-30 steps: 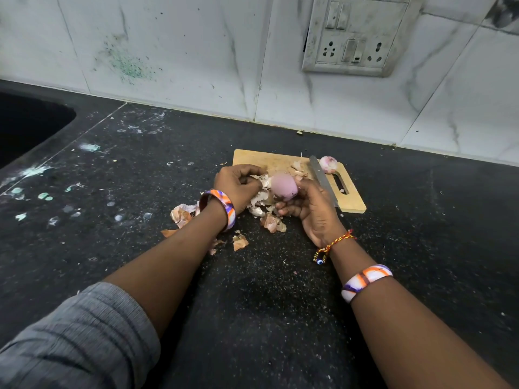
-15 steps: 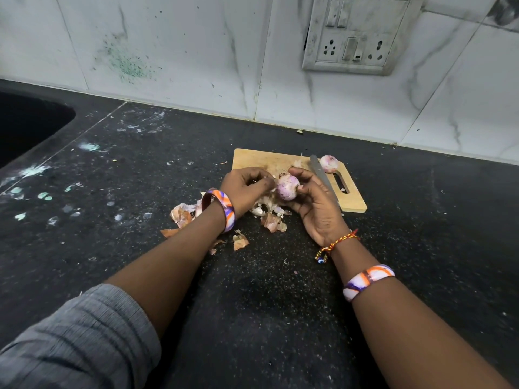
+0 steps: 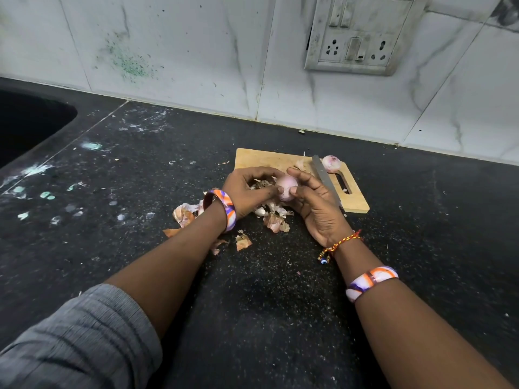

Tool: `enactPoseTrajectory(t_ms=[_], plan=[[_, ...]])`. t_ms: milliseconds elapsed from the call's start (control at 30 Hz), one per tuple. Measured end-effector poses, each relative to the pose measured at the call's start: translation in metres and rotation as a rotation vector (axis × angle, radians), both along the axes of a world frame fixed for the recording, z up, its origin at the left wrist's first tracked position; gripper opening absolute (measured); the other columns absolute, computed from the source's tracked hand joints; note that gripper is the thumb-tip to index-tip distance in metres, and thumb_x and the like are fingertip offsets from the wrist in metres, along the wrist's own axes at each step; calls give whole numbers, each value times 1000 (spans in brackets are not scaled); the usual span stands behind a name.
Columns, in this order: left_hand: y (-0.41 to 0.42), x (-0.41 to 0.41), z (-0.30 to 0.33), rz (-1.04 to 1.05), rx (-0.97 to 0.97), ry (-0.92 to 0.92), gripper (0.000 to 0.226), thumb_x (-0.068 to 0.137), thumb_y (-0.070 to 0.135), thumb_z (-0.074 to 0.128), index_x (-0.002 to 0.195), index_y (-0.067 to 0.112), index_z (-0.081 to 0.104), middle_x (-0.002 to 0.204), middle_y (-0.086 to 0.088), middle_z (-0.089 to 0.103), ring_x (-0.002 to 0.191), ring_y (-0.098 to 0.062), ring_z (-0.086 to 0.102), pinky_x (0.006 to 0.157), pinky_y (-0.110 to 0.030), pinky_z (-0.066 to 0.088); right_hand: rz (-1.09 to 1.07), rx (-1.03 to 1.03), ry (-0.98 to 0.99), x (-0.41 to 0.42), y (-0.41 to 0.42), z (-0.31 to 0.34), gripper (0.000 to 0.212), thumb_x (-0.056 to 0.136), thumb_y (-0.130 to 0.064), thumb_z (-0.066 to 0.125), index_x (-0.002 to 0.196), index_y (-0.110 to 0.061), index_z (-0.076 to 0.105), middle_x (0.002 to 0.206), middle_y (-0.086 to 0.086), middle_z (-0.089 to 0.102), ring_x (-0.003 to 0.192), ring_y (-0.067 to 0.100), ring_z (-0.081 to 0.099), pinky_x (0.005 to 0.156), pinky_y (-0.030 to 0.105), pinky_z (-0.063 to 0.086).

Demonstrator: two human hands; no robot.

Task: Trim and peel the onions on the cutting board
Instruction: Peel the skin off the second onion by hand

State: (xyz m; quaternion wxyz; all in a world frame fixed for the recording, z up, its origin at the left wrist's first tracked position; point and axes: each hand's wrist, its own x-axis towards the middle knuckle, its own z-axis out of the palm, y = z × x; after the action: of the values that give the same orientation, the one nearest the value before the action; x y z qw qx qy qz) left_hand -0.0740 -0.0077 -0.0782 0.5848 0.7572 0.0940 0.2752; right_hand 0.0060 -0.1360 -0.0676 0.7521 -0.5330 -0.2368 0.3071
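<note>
A black speckled countertop fills the view, meeting a white marble-patterned tiled wall on which a grimy switch-and-socket plate is mounted; a dark sink opens at far left. Near the wall a small wooden cutting board lies flat on the counter. At its near edge a person holds a pale pink, largely peeled onion between both hands. The left hand curls over it from the left, thumb and fingertips pinching its side; the right hand cups it from the right, thumb and forefinger closed on it. A knife lies on the board just beyond the right hand, its handle hidden behind that hand. A second onion sits at the board's far right corner, just beside the blade and possibly touching it. Papery onion skins are scattered on the counter under and to the left of the hands. Striped orange-and-purple bangles ring both wrists, and a red-and-yellow thread bracelet circles the right.
</note>
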Motion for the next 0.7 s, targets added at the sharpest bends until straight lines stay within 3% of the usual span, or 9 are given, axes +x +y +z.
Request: enactPoseTrajectory(t_ms=[100, 200, 400, 500, 600, 700], plan=[[2, 1, -1, -4, -6, -41, 25, 73, 4, 71, 88, 23, 66, 87, 12, 66, 84, 12, 59, 84, -7, 44, -3, 1, 7, 0, 0, 1, 29, 85, 13, 45, 94, -9, 61, 88, 1, 65, 70, 5, 65, 62, 18, 55], [4, 0, -1, -38, 42, -30, 20, 76, 3, 69, 88, 19, 64, 89, 14, 63, 83, 19, 56, 82, -2, 41, 10, 4, 20, 1, 0, 0, 28, 85, 13, 46, 95, -7, 62, 79, -2, 70, 68, 5, 66, 61, 18, 56], [7, -1, -4, -104, 198, 1, 18, 75, 21, 60, 84, 34, 52, 87, 16, 56, 86, -2, 53, 86, -21, 44, 50, -29, 17, 3, -1, 0, 28, 86, 9, 46, 108, -1, 60, 77, -2, 72, 66, 6, 66, 67, 21, 58], [6, -1, -3, -106, 218, 7, 19, 79, 15, 61, 81, 30, 49, 82, 14, 53, 83, -13, 51, 78, -25, 42, 64, -42, 17, 2, -1, 0, 30, 88, 5, 47, 116, 0, 57, 79, 0, 71, 63, 6, 65, 66, 25, 57], [4, 0, -3, -98, 217, 31, 16, 84, 4, 59, 79, 17, 52, 77, 13, 53, 92, -18, 57, 83, -19, 37, 52, -31, 7, 0, -1, -1, 33, 85, -3, 52, 118, 0, 56, 87, 4, 66, 61, 5, 64, 60, 21, 55], [4, 1, -4, -84, 206, 15, 20, 82, 5, 62, 79, 23, 52, 79, 14, 54, 79, 5, 55, 79, -15, 41, 33, -28, -3, 0, 0, -1, 41, 72, -18, 60, 110, -3, 60, 83, -1, 71, 64, 4, 65, 57, 18, 55]])
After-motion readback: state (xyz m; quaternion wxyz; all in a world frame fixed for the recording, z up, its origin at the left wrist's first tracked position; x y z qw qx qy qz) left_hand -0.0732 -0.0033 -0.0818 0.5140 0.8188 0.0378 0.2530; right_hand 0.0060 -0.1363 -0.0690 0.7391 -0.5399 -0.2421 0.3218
